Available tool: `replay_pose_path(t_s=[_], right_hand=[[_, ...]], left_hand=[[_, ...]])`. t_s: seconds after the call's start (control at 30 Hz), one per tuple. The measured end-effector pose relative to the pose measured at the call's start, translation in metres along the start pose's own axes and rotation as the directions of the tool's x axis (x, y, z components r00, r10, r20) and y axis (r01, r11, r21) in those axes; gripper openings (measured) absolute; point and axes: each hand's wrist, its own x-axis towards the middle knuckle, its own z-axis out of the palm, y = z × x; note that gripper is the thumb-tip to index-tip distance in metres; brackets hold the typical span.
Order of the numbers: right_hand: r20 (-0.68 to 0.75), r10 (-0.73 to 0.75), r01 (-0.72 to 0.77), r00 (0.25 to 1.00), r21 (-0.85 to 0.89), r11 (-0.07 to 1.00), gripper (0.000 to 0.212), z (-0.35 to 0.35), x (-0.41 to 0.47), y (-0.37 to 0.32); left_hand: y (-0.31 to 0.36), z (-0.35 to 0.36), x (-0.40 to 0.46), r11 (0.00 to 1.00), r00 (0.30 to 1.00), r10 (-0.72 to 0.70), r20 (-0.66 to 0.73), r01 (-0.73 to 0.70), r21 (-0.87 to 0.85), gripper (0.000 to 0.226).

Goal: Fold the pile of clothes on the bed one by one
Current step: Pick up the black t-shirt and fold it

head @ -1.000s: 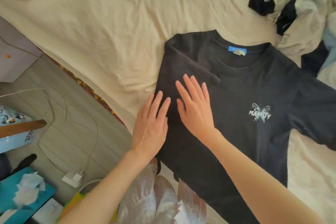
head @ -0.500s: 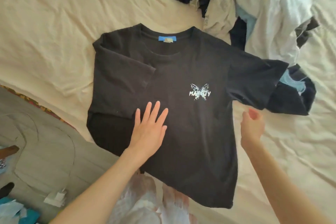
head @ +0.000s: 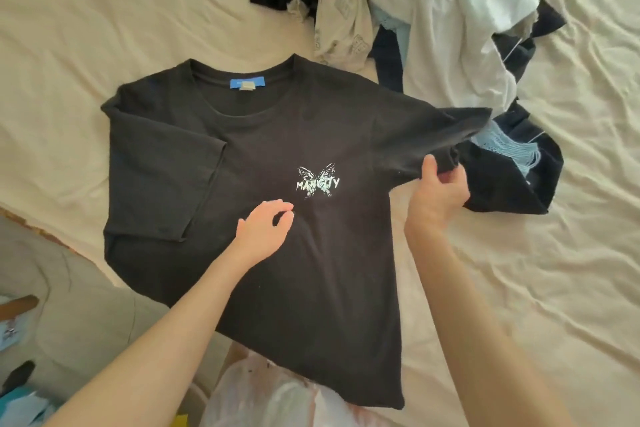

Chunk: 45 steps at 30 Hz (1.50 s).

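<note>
Garment in hand: a black T-shirt (head: 263, 204) lies front-up on the cream bedsheet (head: 104, 28), collar away from the person, hem hanging a little past the bed edge toward them.

Landmark: the butterfly print (head: 317, 181) on the chest; places below are given from it.

Side already done: left of the print, one sleeve (head: 166, 177) lies folded inward over the body, its cuff edge running slantwise.

Right hand: the right hand (head: 438, 192), right of the print at about its height, has thumb and fingers closed on the cuff of the other sleeve (head: 433, 135), which is raised off the sheet and pulled taut.

Left hand: the left hand (head: 265, 230), just below and left of the print, hovers or rests lightly on the cloth with fingers loosely curled, gripping nothing; contact cannot be told for certain.

Step, as I judge it: bring the right side over to match the left.

How to do it well: press the left palm flat near the print to anchor the body, carry the cuff across low, and set the crease parallel to the side seam so both folds come out even.

Risk: the lifted sleeve sits just beside the unfolded pile (head: 433, 10) beyond and right of the print, over a dark garment (head: 512, 184); it may snag on it.
</note>
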Motion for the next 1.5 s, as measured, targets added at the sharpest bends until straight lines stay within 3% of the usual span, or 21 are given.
replay_pose_path(t_s=[0.03, 0.07, 0.13, 0.2, 0.23, 0.3, 0.37, 0.47, 0.57, 0.63, 0.73, 0.87, 1.03, 1.17, 1.27, 1.33, 1.4, 1.5], right_hand=[[0.099, -0.259, 0.27, 0.961, -0.121, 0.955, 0.009, 0.003, -0.01, 0.002], [0.241, -0.474, 0.52, 0.847, -0.19, 0.833, 0.012, 0.004, -0.018, 0.008], [0.538, -0.649, 0.824, 0.537, -0.171, 0.54, 0.013, 0.005, -0.032, 0.019], [0.757, -0.596, 0.948, 0.268, -0.098, 0.301, 0.016, 0.002, -0.04, 0.031], [0.831, -0.528, 0.975, 0.175, -0.074, 0.207, 0.019, -0.001, -0.041, 0.037], [0.908, -0.409, 0.994, 0.091, -0.057, 0.094, 0.028, -0.01, -0.039, 0.048], [0.935, -0.335, 0.993, 0.115, -0.097, 0.069, 0.041, -0.018, -0.034, 0.054], [0.925, -0.304, 0.974, 0.228, -0.215, 0.074, 0.051, -0.027, -0.027, 0.057], [0.896, -0.331, 0.955, 0.294, -0.287, 0.072, 0.05, -0.027, -0.019, 0.06], [0.868, -0.386, 0.948, 0.313, -0.31, 0.072, 0.046, -0.022, -0.013, 0.062], [0.833, -0.476, 0.957, 0.281, -0.282, 0.071, 0.04, -0.013, -0.006, 0.066], [0.851, -0.488, 0.981, 0.195, -0.164, 0.105, 0.039, -0.013, 0.01, 0.067], [0.891, -0.44, 0.991, 0.114, -0.136, -0.018, 0.027, -0.026, 0.02, 0.066], [0.892, -0.438, 0.991, 0.115, -0.132, -0.008, 0.037, -0.017, 0.009, 0.063], [0.953, -0.278, 0.991, 0.125, -0.134, -0.016, 0.047, -0.006, -0.005, 0.066], [0.975, -0.157, 0.987, 0.155, -0.159, -0.014, 0.052, -0.004, -0.014, 0.075], [0.976, -0.069, 0.978, 0.208, -0.21, -0.017, 0.055, -0.01, -0.024, 0.085], [0.96, -0.015, 0.96, 0.279, -0.279, 0.006, 0.057, -0.025, -0.049, 0.091]], left_hand=[[0.01, -0.006, 0.001, 0.977, 0.995, -0.076, -0.063, 0.061, -0.203, 0.034], [0.021, -0.012, 0.003, 0.908, 0.982, -0.162, -0.097, 0.11, -0.405, 0.032], [0.037, -0.024, 0.009, 0.682, 0.966, -0.252, -0.05, 0.141, -0.717, 0.033], [0.044, -0.034, 0.016, 0.498, 0.974, -0.227, 0.002, 0.118, -0.859, 0.045], [0.046, -0.038, 0.02, 0.464, 0.976, -0.218, 0.01, 0.113, -0.879, 0.049], [0.049, -0.041, 0.028, 0.501, 0.973, -0.232, 0.008, 0.126, -0.856, 0.051], [0.05, -0.04, 0.038, 0.641, 0.961, -0.265, -0.076, 0.117, -0.759, 0.047], [0.051, -0.039, 0.054, 0.855, 0.899, -0.241, -0.365, 0.019, -0.518, 0.052], [0.062, -0.041, 0.07, 0.997, 0.864, 0.026, -0.503, -0.057, -0.046, 0.049], [0.077, -0.042, 0.083, 0.961, 0.87, 0.256, -0.422, -0.181, 0.211, 0.043], [0.102, -0.037, 0.104, 0.889, 0.846, 0.426, -0.321, -0.325, 0.322, 0.044], [0.13, -0.022, 0.134, 0.899, 0.844, 0.424, -0.327, -0.35, 0.262, 0.04], [0.148, -0.007, 0.161, 0.958, 0.86, 0.284, -0.425, -0.278, 0.076, 0.02], [0.137, -0.009, 0.153, 0.903, 0.762, 0.412, -0.499, -0.416, 0.109, 0.028], [0.095, -0.009, 0.124, 0.819, 0.655, 0.572, -0.494, -0.429, 0.38, 0.041], [0.052, -0.004, 0.097, 0.731, 0.718, 0.608, -0.339, -0.338, 0.593, 0.047], [0.013, 0.005, 0.068, 0.649, 0.83, 0.528, -0.179, -0.258, 0.716, 0.049], [-0.024, 0.019, 0.028, 0.683, 0.903, 0.402, -0.148, -0.188, 0.706, 0.051]])
